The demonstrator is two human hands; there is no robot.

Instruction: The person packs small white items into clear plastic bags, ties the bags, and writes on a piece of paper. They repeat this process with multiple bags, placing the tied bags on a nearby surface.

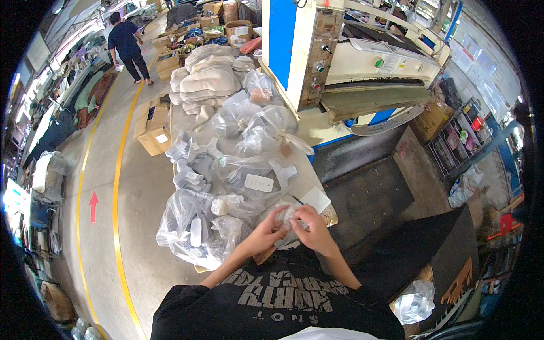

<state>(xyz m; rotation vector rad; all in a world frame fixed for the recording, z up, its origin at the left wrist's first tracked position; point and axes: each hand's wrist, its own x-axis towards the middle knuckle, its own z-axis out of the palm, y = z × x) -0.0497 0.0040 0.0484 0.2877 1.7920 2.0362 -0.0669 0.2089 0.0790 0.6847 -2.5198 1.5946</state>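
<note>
Close in front of my body, at the near end of the table (309,178), both hands meet on a clear plastic bag (288,216). My left hand (267,231) pinches it from the left, fingers bent. From the right, my right hand (310,226) grips the same bag with thumb and fingertips. What the bag holds, I cannot make out. Just beyond my hands lie a white sheet of paper (317,199) and a dark pen (297,200). A larger clear bag of grey cut pieces (195,229) rests left of my forearm.
Behind, more filled bags (266,127) and stacked cream shoe-shaped pieces (207,76) cover the table. A press machine (374,68) stands at right. Left are a cardboard box (153,127), a yellow-lined walkway (113,170) and a person (127,45) in dark clothes. Black material (419,243) lies near right.
</note>
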